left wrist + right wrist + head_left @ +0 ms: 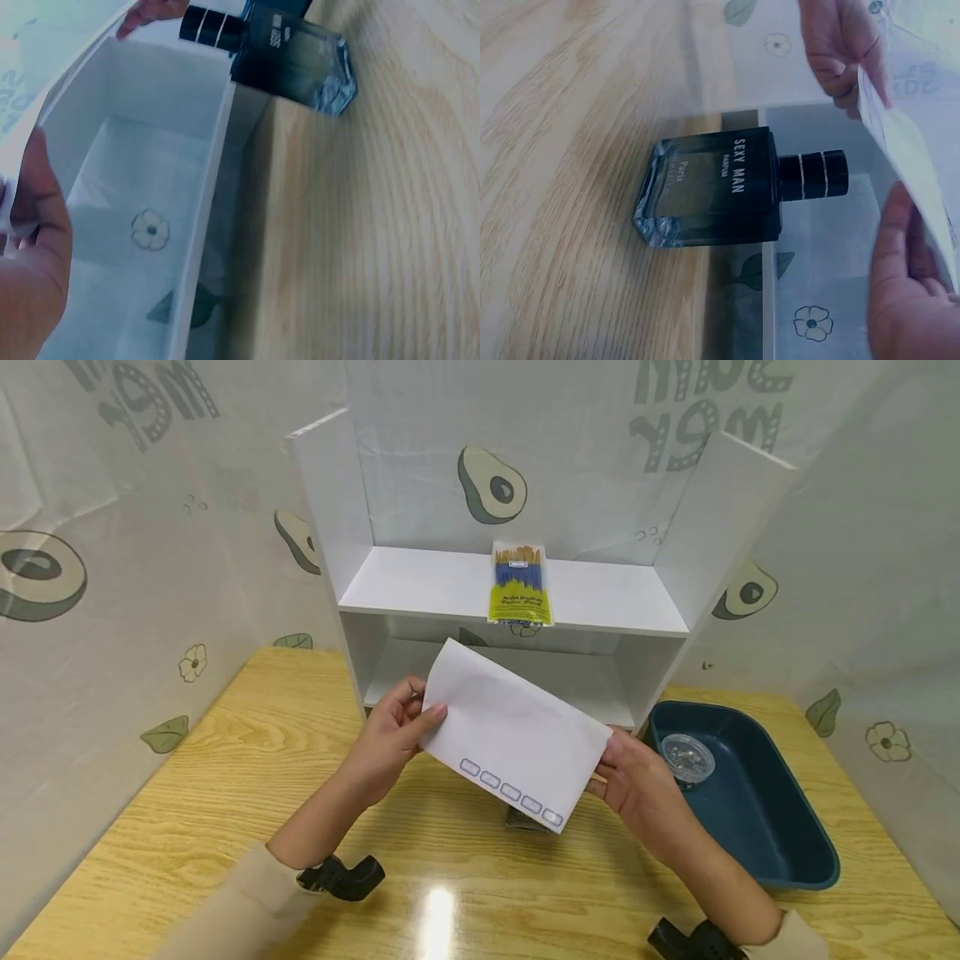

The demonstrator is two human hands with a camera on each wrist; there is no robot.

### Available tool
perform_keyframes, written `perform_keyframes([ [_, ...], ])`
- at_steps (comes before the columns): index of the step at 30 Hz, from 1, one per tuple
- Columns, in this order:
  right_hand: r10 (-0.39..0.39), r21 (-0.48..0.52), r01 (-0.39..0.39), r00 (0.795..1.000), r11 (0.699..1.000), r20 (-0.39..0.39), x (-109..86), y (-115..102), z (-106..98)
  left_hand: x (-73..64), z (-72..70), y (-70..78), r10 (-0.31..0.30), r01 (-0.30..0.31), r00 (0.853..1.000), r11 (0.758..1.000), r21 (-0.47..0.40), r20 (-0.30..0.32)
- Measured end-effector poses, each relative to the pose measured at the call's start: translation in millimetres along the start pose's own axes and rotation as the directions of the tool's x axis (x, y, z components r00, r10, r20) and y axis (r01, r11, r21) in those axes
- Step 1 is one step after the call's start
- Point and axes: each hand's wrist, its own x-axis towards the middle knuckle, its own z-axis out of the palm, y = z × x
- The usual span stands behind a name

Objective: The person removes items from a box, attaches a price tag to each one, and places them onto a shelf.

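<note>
A white sheet of paper (517, 727) is held tilted over the table, with a row of rounded printed boxes along its lower edge. My left hand (390, 727) pinches its left end, thumb on the front face. At the other end, my right hand (637, 785) grips the paper's right edge, its fingers partly behind it. Below and behind the sheet stands a dark glass perfume bottle (712, 187) with a black cap, lettered "SEXY MAN". From the head, the paper hides most of this bottle; the left wrist view shows the bottle (292, 64) upright on the wood.
Behind the hands stands a white shelf unit (442, 581). A packet of artist brushes (520, 589) lies on its upper board, overhanging the front edge. To the right sits a dark blue tray (765, 827) holding a round clear tub (687, 758). Patterned sheeting surrounds the wooden table (247, 752).
</note>
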Motion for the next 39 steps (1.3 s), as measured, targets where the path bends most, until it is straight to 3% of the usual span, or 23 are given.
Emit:
perform_keyframes([
  [4,0.16,-0.071,-0.167,0.983,0.983,-0.096,2.8,-1,4,3.8,8.6,-5.4,-0.013,0.009,0.997,0.998,-0.06,-0.07],
  [8,0.205,-0.191,-0.252,0.95,0.949,-0.235,9.0,-3,7,5.8,15.2,-7.1,-0.045,0.036,0.996,0.993,-0.111,-0.077],
  [11,0.187,-0.235,-0.273,0.925,0.933,-0.331,14.5,-6,7,6.6,19.3,-8.6,-0.086,0.082,0.996,0.981,-0.174,-0.019],
  [14,0.167,-0.244,-0.272,0.911,0.931,-0.378,20.0,-8,5,6.5,22.8,-12.3,-0.11,0.127,0.99,0.964,-0.233,0.085],
  [19,0.168,-0.247,-0.287,0.896,0.926,-0.412,26.0,-7,4,6.3,28.0,-21.0,-0.081,0.139,0.972,0.955,-0.262,0.221],
  [30,0.155,-0.256,-0.292,0.881,0.922,-0.448,30.0,-6,0,2.8,38.8,-28.2,-0.073,0.149,0.949,0.961,-0.234,0.307],
  [35,0.069,-0.393,-0.306,0.855,0.867,-0.515,30.7,-2,1,2.3,42.8,-30.4,-0.081,0.149,0.957,0.961,-0.234,0.279],
  [37,-0.023,-0.487,-0.267,0.86,0.831,-0.51,30.3,1,2,2.6,43.8,-31.4,-0.09,0.155,0.964,0.955,-0.251,0.251],
  [39,-0.152,-0.612,-0.187,0.876,0.769,-0.458,28.7,4,5,2.9,44.5,-32.4,-0.098,0.16,0.968,0.95,-0.267,0.23],
])
